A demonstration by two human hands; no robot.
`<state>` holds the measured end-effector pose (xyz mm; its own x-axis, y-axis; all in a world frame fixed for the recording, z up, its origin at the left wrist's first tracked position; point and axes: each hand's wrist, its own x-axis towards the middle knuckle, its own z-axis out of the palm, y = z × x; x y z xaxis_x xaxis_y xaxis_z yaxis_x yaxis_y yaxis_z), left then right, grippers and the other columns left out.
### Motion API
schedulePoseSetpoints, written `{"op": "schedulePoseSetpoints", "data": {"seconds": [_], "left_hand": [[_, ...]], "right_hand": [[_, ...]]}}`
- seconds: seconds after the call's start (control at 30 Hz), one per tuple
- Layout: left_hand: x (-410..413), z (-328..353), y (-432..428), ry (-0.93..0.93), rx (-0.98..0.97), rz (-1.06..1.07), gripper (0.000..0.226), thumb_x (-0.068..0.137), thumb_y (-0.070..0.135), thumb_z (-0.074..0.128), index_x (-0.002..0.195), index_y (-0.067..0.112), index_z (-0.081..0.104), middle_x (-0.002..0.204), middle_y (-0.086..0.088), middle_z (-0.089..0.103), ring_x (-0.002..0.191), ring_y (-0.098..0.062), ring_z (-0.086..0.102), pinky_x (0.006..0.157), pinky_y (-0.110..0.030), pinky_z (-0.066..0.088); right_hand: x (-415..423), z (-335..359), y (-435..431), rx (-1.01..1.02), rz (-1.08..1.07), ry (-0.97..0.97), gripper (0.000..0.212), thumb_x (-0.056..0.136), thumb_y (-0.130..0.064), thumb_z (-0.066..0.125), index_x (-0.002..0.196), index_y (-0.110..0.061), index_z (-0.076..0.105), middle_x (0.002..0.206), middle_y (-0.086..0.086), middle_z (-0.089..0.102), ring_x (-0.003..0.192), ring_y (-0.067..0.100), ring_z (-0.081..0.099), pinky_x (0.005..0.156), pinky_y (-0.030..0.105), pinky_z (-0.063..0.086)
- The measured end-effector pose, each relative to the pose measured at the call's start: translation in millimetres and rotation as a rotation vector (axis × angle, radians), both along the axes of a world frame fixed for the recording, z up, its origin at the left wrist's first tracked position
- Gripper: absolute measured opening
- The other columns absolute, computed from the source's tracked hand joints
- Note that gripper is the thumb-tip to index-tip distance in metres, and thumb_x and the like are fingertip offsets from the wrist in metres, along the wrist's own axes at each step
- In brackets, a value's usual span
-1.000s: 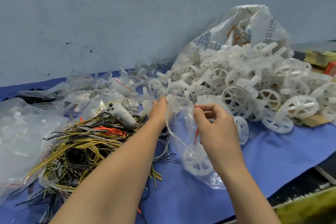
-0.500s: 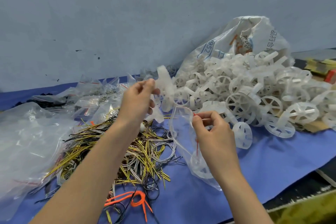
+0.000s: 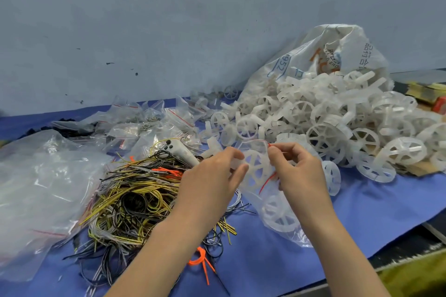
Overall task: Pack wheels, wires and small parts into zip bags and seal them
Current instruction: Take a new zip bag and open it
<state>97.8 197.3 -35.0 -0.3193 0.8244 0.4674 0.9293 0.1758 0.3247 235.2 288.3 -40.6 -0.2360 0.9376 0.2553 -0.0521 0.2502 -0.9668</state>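
The zip bag (image 3: 270, 185) is hanging between both hands above the blue cloth (image 3: 362, 205), just in front of the wheel pile (image 3: 337, 123). Its long axis is running from the mouth at upper left down to the closed end at lower right, which is resting on the cloth. The right hand (image 3: 298, 171) is pinching the red-striped mouth edge between thumb and forefinger and is hiding part of the bag's right side. The left hand (image 3: 212, 176) is gripping a white wheel (image 3: 255, 167) at the bag mouth; whether the wheel is fully inside is hard to make out through the clear film. A second wheel (image 3: 280, 212) is lying in the bag's lower end. The wire bundle (image 3: 135, 198) is lying to the left, partly covered by the left forearm. Small filled bags (image 3: 149, 125) are lying behind it. A white sack (image 3: 337, 55) is standing behind the wheel pile, which is cut off at the right frame edge.
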Motion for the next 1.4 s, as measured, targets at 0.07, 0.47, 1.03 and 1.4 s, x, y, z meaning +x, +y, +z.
{"op": "schedulePoseSetpoints", "data": {"seconds": [0.07, 0.47, 1.03, 1.4], "left_hand": [[4, 1, 5, 0.015, -0.001, -0.013, 0.024, 0.096, 0.057, 0.045, 0.112, 0.041, 0.052, 0.097, 0.015, 0.066, 0.084, -0.008, 0.062, 0.066, -0.032, 0.049], [-11, 26, 21, -0.843, 0.352, -0.182, 0.019, 0.101, 0.028, 0.052, 0.101, 0.024, 0.07, 0.098, 0.004, 0.073, 0.05, -0.011, 0.062, 0.047, -0.02, 0.05], [-34, -9, 131, -1.132, -0.038, 0.258, 0.006, 0.095, 0.003, 0.053, 0.09, 0.002, 0.055, 0.075, -0.012, 0.056, 0.051, -0.019, 0.055, 0.032, -0.019, 0.043], [-3, 56, 2, -0.7, 0.555, -0.066, 0.015, 0.093, 0.036, 0.063, 0.107, 0.031, 0.06, 0.089, 0.013, 0.068, 0.07, -0.005, 0.067, 0.052, -0.017, 0.051]], "right_hand": [[0, 1, -2, 0.038, 0.012, -0.007, 0.009, 0.091, -0.032, 0.067, 0.085, -0.028, 0.07, 0.072, -0.013, 0.066, 0.06, 0.008, 0.058, 0.059, 0.029, 0.045], [10, 10, 1, 0.162, 0.024, -0.048, 0.01, 0.092, -0.033, 0.066, 0.083, -0.03, 0.068, 0.07, -0.018, 0.064, 0.055, 0.007, 0.055, 0.055, 0.024, 0.047], [16, 8, 14, 0.113, 0.03, 0.003, 0.01, 0.093, -0.032, 0.065, 0.084, -0.029, 0.067, 0.072, -0.016, 0.064, 0.049, 0.009, 0.058, 0.043, 0.015, 0.041], [3, 4, 0, 0.151, 0.012, -0.061, 0.011, 0.095, -0.034, 0.063, 0.084, -0.032, 0.064, 0.075, -0.019, 0.065, 0.048, 0.009, 0.058, 0.046, 0.021, 0.043]]}}
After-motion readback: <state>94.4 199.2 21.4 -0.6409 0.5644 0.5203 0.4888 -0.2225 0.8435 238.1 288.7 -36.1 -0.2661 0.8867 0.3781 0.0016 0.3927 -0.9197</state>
